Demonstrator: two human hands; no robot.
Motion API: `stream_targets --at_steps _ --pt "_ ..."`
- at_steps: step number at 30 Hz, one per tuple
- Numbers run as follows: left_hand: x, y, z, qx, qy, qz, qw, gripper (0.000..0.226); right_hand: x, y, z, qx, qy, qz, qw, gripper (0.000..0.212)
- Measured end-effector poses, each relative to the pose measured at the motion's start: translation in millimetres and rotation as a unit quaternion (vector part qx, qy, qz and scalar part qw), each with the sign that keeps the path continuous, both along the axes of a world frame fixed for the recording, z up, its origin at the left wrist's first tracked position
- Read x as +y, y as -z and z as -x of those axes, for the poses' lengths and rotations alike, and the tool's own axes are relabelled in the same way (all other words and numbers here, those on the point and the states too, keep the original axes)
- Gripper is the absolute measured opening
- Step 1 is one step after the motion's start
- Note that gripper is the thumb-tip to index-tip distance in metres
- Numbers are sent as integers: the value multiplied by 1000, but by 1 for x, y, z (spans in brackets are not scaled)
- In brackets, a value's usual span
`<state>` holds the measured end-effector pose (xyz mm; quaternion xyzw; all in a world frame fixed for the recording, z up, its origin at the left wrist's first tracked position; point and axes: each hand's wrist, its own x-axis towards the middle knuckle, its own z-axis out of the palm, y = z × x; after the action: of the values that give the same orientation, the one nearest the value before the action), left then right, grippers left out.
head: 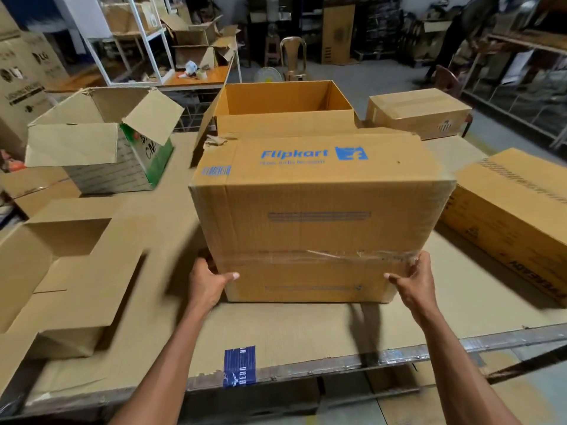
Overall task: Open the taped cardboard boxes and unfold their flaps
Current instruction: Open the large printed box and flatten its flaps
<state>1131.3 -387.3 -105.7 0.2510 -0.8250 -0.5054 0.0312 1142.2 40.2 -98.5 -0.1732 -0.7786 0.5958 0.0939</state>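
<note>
A large cardboard box point(319, 216) printed with a blue logo is seen at the near middle of the tabletop point(276, 332), which is covered with flattened cardboard. The box is closed, and a strip of clear, wrinkled tape point(322, 256) is stretched across the side turned toward the camera. The box is gripped at its two near lower corners: the left hand point(208, 283) is wrapped round the left corner with the thumb laid on the front face, and the right hand point(414, 283) is wrapped round the right corner, its thumb likewise pressed on the front.

Just behind it an opened box point(285, 102) is set with its flaps spread. To the left, a box with a green side point(101, 142) is seen with raised flaps, and another opened box point(61, 271) lies at the near left. A sealed box point(420, 113) is placed at the far right, and a long box point(515, 216) lies along the right edge.
</note>
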Motion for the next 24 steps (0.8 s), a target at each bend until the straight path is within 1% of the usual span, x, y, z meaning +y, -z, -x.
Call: stream_targets --at_steps 2,4,5,7,9,12,13,15,16,18,21,22,24 --pt "10 -6 -9 -17 -7 17 1000 59 -1 3 -3 -6 4 -19 1000 59" --pt "14 -11 -11 -26 4 10 1000 56 0 -1 -2 -14 -1 -33 999 59" --pt "15 -15 -11 -27 21 1 999 57 -1 -5 -2 -19 -10 -36 999 59" --pt "11 -29 -12 -26 78 -20 996 67 -1 -18 -3 -28 -34 -23 999 56" --pt "10 -55 -17 19 108 -73 991 75 1 -37 -4 0 -41 30 999 58" --pt "9 -106 -18 167 63 -159 971 60 15 -77 1 106 4 66 992 67" --pt "8 -124 -15 201 45 -160 965 62 19 -95 4 137 21 77 987 65" --pt "10 -165 -9 217 25 -121 968 58 23 -132 11 165 53 113 978 56" --pt "10 -180 -5 205 25 -102 973 52 25 -148 15 160 57 120 978 53" --pt "15 -205 3 168 55 -94 980 37 22 -175 24 124 43 112 985 55" --pt "23 -215 11 98 86 -101 986 37 15 -189 35 44 -20 101 994 54" --pt "25 -213 13 88 84 -105 987 39 13 -189 36 18 -37 91 995 55" --pt "24 -207 14 102 81 -106 986 38 11 -181 38 -18 -38 69 997 61"
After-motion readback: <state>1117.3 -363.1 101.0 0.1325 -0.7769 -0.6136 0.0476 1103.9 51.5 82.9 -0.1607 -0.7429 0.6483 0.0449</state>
